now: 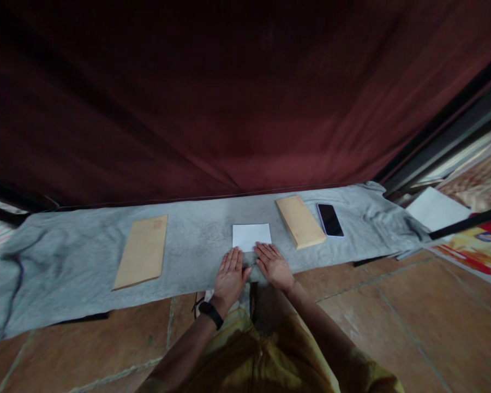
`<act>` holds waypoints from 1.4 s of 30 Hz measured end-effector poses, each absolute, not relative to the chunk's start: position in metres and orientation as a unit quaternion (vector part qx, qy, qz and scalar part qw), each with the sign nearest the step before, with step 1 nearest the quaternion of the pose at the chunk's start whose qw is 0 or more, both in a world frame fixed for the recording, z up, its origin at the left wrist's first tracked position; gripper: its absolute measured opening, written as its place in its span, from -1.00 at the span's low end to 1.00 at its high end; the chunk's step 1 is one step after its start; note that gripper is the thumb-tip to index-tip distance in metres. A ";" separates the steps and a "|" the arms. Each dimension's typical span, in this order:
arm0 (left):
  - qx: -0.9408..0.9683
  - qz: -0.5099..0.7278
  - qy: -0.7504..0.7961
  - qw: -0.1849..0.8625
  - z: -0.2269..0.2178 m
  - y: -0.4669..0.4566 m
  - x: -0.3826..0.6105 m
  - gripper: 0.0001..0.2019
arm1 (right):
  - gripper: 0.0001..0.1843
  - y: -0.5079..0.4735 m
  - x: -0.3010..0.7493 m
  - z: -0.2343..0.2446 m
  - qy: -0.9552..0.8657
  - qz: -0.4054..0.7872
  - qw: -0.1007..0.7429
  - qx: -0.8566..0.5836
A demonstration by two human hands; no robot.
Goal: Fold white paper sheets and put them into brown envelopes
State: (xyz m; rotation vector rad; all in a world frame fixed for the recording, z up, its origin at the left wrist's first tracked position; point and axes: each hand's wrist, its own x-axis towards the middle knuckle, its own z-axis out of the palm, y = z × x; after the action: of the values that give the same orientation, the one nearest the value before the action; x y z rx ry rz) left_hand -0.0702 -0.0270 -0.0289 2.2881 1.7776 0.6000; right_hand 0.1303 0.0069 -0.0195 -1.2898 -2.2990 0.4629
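Note:
A folded white paper (251, 235) lies on a grey cloth (196, 240) spread over the floor. My left hand (229, 274) rests flat and open on the paper's near edge, fingers stretched out; a black band sits on its wrist. My right hand (273, 265) lies flat and open beside it, fingertips on the paper's near right corner. To the left on the cloth lies a single brown envelope (142, 251). A stack of brown envelopes (300, 221) sits to the right of the paper.
A dark phone (330, 220) lies on the cloth right of the envelope stack. A dark red curtain (229, 98) hangs behind. White sheets (436, 209) and a colourful printed sheet (474, 248) lie at far right. Terracotta floor tiles (393, 311) run in front.

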 end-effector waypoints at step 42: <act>0.758 0.142 0.635 -0.031 -0.040 0.041 -0.059 -0.39 | -0.53 0.065 0.093 -0.027 -0.839 0.103 0.214 -0.490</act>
State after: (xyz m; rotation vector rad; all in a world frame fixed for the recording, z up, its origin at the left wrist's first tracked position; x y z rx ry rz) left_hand -0.0585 0.0407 -0.0397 2.4313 2.0370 0.4547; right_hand 0.0932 0.0646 -0.0267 -1.3586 -2.3271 0.2862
